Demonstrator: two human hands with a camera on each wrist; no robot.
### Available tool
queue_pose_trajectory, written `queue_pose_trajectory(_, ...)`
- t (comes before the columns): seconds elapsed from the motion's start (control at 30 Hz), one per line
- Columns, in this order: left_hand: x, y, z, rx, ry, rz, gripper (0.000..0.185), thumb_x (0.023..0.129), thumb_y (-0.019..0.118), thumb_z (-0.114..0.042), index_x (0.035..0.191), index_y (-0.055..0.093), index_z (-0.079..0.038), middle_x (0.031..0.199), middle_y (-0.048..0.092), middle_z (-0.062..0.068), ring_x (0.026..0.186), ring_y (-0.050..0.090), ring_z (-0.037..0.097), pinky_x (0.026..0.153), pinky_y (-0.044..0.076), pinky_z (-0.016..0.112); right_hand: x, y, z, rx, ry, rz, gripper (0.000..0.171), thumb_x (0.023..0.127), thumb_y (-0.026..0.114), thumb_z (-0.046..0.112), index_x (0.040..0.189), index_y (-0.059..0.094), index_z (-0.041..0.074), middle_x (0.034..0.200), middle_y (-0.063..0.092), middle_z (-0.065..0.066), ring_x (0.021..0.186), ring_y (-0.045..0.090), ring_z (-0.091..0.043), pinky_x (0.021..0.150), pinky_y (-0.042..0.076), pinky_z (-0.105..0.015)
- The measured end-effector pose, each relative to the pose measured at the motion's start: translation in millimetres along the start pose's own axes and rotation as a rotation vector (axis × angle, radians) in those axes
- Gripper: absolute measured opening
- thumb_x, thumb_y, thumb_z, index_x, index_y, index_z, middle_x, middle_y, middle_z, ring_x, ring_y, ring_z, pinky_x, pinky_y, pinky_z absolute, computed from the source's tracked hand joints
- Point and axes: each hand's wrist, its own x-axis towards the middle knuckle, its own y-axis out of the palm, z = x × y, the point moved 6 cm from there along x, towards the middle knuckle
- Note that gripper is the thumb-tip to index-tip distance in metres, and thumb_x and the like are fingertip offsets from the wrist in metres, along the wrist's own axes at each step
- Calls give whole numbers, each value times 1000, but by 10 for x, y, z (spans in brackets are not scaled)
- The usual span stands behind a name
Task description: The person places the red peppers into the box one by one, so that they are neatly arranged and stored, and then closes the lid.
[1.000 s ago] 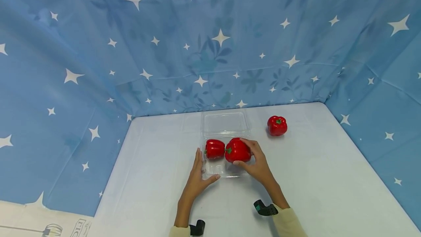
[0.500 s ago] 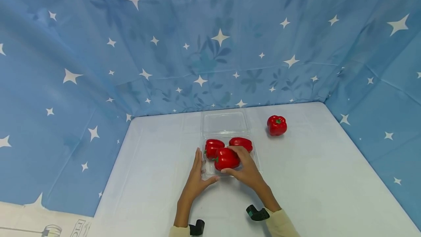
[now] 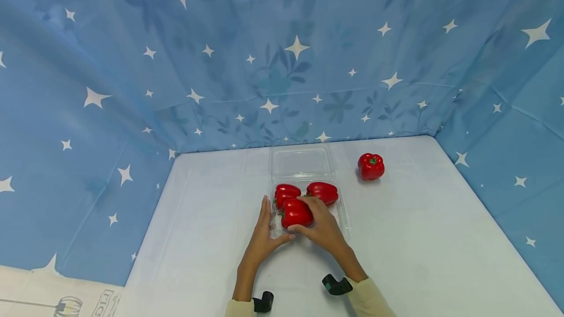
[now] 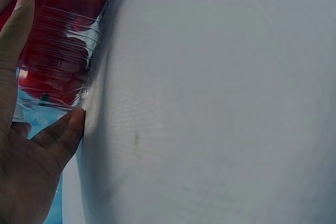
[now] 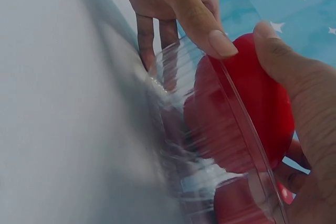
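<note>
A clear plastic clamshell box (image 3: 343, 221) lies with its lid folded back, holding red bell peppers. My right hand (image 3: 322, 226) grips one red bell pepper (image 3: 296, 213) at the box's front left, thumb in front and fingers behind. Behind it in the box are a second bell pepper (image 3: 285, 193) on the left and a third bell pepper (image 3: 323, 192) on the right. My left hand (image 3: 260, 243) braces the box's front left corner, its straight fingers along the left side. In the right wrist view the left thumb (image 5: 220, 43) reaches the front rim.
Another red bell pepper (image 3: 371, 167) stands on the white table (image 3: 418, 238), right of the box and further back. The transparent lid (image 3: 301, 161) lies open behind the box. A blue curtain with stars (image 3: 295, 72) encloses the back and sides.
My right hand has carried its bell pepper from the box's right side to the front left, exposing the bell pepper at back right. The left hand stays at the corner.
</note>
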Motion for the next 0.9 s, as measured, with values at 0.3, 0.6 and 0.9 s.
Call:
queue_pose_trajectory(0.3, -1, -1, 19, 22, -27, -4, 115, 64, 70, -58, 146, 2, -14, 152, 1, 0, 135, 18, 26, 100, 33, 47, 7, 89, 20, -100, 24, 25, 81, 64, 69, 60, 130, 43, 20, 125, 49, -5, 111, 49, -22, 82, 50, -45)
queue_pose_trajectory(0.6, 6, -7, 20, 20, -48, -2, 114, 65, 69, -60, 146, 2, -15, 152, 1, -2, 137, 14, 23, 101, 32, 46, 7, 102, -8, -90, 30, 111, 75, 69, 67, 57, 131, 44, 24, 123, 47, -5, 111, 51, -24, 82, 50, -43)
queue_pose_trajectory(0.9, 1, 13, 32, 29, -59, -1, 113, 65, 68, -60, 146, 3, -15, 152, 2, -2, 136, 18, 25, 98, 35, 46, -4, 91, -16, -49, 33, 175, 67, 75, 68, 45, 134, 44, 25, 117, 45, -4, 104, 52, -19, 82, 51, -39)
